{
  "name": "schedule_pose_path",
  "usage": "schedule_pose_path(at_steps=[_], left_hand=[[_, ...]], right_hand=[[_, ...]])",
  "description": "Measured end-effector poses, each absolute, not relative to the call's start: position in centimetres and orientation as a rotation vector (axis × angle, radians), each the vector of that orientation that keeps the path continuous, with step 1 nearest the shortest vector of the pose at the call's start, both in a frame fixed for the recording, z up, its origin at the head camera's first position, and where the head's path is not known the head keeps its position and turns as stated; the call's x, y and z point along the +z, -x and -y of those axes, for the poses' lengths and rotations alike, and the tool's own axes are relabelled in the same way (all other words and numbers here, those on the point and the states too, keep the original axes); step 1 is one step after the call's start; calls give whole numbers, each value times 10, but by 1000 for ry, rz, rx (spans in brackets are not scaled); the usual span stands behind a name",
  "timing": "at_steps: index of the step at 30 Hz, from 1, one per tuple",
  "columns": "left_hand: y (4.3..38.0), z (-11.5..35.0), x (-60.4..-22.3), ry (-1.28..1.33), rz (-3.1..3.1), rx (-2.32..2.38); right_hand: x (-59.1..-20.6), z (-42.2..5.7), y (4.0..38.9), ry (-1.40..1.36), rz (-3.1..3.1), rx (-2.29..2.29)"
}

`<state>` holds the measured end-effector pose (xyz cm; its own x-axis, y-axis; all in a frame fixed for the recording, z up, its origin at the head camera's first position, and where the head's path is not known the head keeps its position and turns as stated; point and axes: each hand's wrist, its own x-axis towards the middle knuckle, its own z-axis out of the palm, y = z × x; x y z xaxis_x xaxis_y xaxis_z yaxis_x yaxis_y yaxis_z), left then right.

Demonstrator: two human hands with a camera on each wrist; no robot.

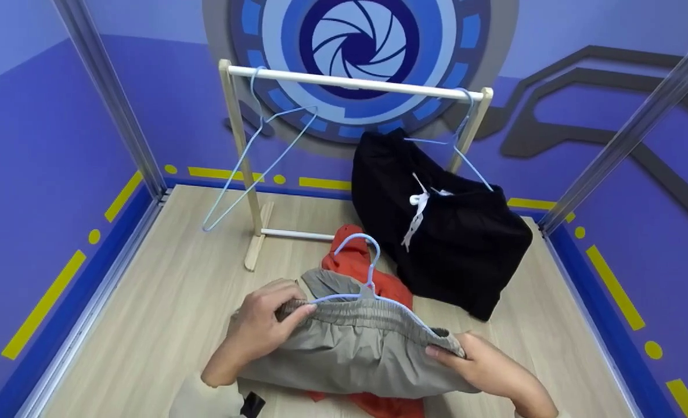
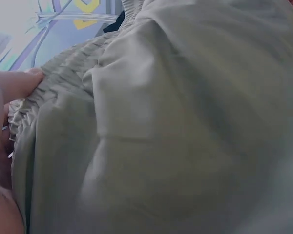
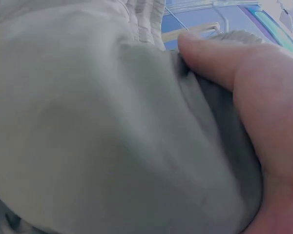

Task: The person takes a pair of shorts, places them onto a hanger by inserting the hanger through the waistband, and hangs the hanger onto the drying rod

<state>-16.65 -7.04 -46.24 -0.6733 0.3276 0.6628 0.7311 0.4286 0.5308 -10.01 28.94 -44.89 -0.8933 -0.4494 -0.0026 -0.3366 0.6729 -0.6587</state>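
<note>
**Two ends pinched, hanger (image 1: 370, 285) inside the grey pants (image 1: 373, 360)**

The step in hand looked to be fitting the waistband (image 1: 378, 316) over the hanger. The next move seemed to call for evening out both ends, then checking that the hanger's arms sat firmly before any lift.

The pants lay toward the counter's (image 1: 175, 278) front edge, about midway between its left and right edges, with a red garment (image 1: 390, 284) partly beneath. Their long axis ran from side to side, dipping slightly toward the front-right corner. The waistband faced the back edge, and so did the hook, its tip curling left.

The left grip (image 1: 265, 322) pinched the waistband's left end, thumb in front; that hanger tip was hidden. The right grip (image 1: 486, 363) pinched the right end. Nearer the back edge, black shorts (image 1: 454, 249) hung from the rack (image 1: 355, 84).
</note>
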Motion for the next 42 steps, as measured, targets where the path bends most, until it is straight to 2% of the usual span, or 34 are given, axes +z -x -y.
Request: schedule_pose_path(at_steps=[6,14,20,25,33,42], left_hand=[[166,69,-465,830,2167,-1231],[171,76,-467,665,2048,-1223],[173,73,-475,662,1992,-1282],[166,65,-490,783,2179,-1329],[145,54,-526,1263,2774,-1268],[123,41,-562,1346,3082,-1051]], right_hand=[[-444,-292,100,554,-2709,-1039],[-423,-308,99,300,-2736,-1253],[-397,-315,99,348,-2775,-1470],[-373,-314,105,261,-2803,-1557],[-351,-300,123,129,-2751,-1661],[-343,-286,153,97,-2724,-1731]])
